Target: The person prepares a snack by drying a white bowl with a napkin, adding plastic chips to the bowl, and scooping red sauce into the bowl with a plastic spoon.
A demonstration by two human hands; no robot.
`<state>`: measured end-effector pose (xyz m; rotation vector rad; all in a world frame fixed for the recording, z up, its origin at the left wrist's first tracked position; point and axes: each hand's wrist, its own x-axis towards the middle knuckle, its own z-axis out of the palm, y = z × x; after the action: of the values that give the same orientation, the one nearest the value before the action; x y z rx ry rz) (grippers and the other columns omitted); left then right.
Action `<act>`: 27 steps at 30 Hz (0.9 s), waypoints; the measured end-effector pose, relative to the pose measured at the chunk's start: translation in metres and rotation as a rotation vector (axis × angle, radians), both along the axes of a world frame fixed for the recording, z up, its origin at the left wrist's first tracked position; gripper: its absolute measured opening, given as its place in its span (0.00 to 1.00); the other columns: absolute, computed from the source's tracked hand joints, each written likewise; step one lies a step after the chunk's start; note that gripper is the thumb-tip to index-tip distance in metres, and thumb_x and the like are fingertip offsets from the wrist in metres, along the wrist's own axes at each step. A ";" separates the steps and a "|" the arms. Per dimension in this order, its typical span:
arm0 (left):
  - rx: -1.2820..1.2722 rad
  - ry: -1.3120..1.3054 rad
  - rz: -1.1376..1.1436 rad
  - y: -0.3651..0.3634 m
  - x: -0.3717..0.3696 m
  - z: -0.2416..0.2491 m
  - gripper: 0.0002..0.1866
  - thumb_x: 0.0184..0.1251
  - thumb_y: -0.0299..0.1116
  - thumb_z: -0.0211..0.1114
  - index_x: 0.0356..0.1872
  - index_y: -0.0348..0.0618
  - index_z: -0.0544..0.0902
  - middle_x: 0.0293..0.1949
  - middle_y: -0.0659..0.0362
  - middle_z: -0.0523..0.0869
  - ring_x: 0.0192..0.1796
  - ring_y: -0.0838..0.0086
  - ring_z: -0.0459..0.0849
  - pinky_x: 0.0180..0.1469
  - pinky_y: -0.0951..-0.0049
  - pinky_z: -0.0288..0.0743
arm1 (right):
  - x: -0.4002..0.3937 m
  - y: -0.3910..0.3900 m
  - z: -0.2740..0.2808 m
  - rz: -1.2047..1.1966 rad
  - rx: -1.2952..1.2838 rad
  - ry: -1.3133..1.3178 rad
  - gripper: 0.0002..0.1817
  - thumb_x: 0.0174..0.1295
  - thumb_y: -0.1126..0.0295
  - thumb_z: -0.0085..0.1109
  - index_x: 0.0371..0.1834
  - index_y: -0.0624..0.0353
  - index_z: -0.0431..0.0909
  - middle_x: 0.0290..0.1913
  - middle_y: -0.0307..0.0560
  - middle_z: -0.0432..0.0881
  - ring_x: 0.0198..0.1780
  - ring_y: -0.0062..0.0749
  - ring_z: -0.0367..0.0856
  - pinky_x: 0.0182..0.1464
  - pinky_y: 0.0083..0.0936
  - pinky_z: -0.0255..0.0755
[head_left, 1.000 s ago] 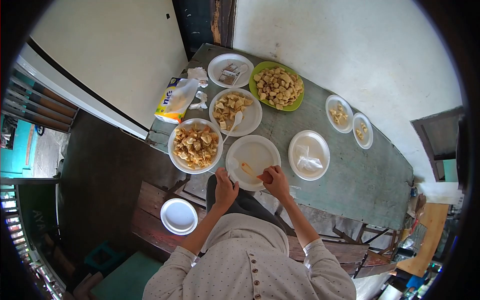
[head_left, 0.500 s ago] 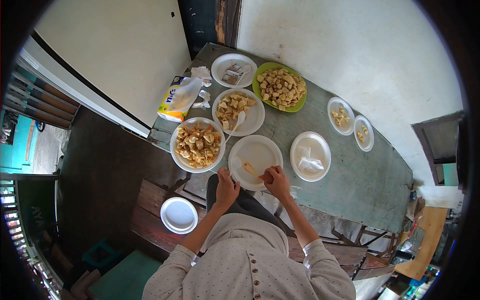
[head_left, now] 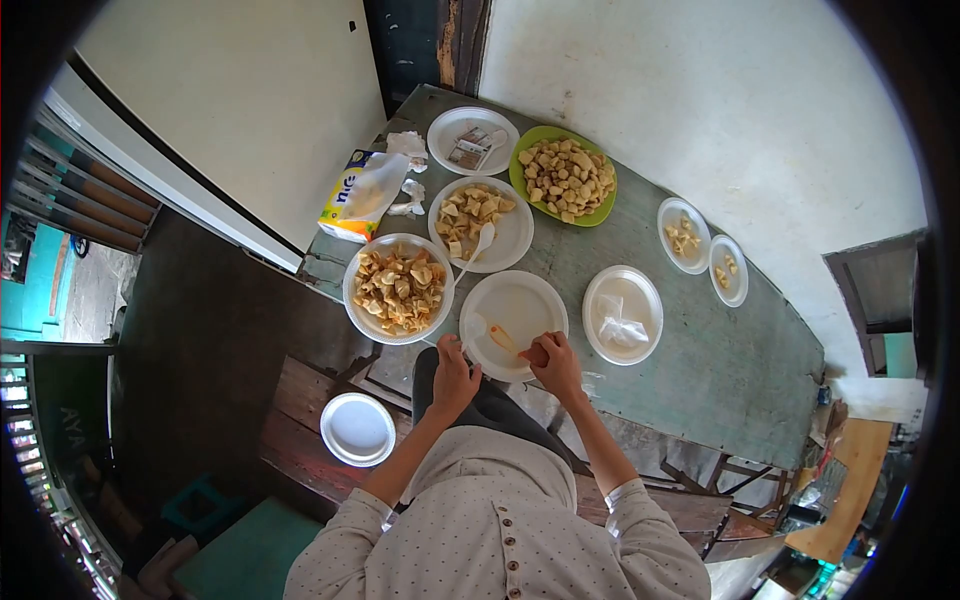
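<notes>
A white plate (head_left: 535, 297) sits at the table edge in front of me. My left hand (head_left: 458, 372) is closed at its left rim, fingers pinched by a whitish, see-through piece of plastic (head_left: 475, 326). Over the right rim, my right hand (head_left: 556, 366) is closed, fingertips pointing in over the plate. A slim orange-outlined thing (head_left: 501, 338) lies over the plate and runs toward those fingertips; I cannot tell what it is. Beside my left hand stands a white plate of folded fried snacks (head_left: 402, 290). Behind it, another plate of snacks (head_left: 472, 215) holds a white spoon (head_left: 485, 240).
A green dish (head_left: 518, 170) is heaped with pale chunks. To the right stands a plate (head_left: 650, 300) with clear plastic bags (head_left: 620, 322). Two small plates (head_left: 668, 215) hold a few pieces. A tissue pack (head_left: 360, 195) lies left; a white bowl (head_left: 358, 430) rests on the bench.
The view has shifted slightly, so the table things sit a little further right. Both hands keep nearly the same place and pose.
</notes>
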<state>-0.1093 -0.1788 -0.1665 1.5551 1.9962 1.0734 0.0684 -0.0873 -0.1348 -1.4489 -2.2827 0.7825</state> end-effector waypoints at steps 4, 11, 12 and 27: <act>-0.038 -0.027 0.003 0.000 -0.001 -0.004 0.31 0.41 0.21 0.66 0.46 0.34 0.56 0.50 0.41 0.59 0.51 0.46 0.69 0.45 0.63 0.74 | 0.001 0.001 -0.002 0.007 -0.017 -0.011 0.16 0.38 0.73 0.63 0.34 0.54 0.75 0.40 0.47 0.73 0.37 0.45 0.77 0.37 0.35 0.74; -0.041 -0.027 -0.009 0.001 -0.001 -0.002 0.31 0.41 0.22 0.66 0.46 0.33 0.56 0.50 0.41 0.59 0.51 0.46 0.68 0.45 0.63 0.74 | 0.002 0.001 -0.002 -0.031 -0.046 -0.023 0.16 0.38 0.74 0.63 0.34 0.55 0.75 0.40 0.46 0.74 0.38 0.45 0.77 0.37 0.35 0.74; -0.036 -0.030 -0.011 0.001 -0.001 -0.002 0.31 0.41 0.22 0.66 0.46 0.33 0.56 0.50 0.41 0.59 0.51 0.46 0.68 0.45 0.63 0.74 | 0.002 0.001 -0.002 -0.029 -0.042 -0.020 0.16 0.37 0.74 0.63 0.34 0.55 0.76 0.40 0.47 0.74 0.38 0.45 0.77 0.37 0.35 0.73; -0.020 -0.009 -0.010 0.001 -0.002 0.002 0.30 0.43 0.22 0.65 0.46 0.33 0.57 0.50 0.41 0.59 0.50 0.47 0.70 0.45 0.63 0.75 | 0.003 0.001 0.004 -0.044 -0.069 0.018 0.18 0.36 0.75 0.63 0.36 0.56 0.76 0.41 0.48 0.74 0.40 0.45 0.77 0.41 0.33 0.73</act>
<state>-0.1110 -0.1780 -0.1648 1.5463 1.9852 1.0515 0.0710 -0.0860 -0.1312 -1.5105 -2.2225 0.8659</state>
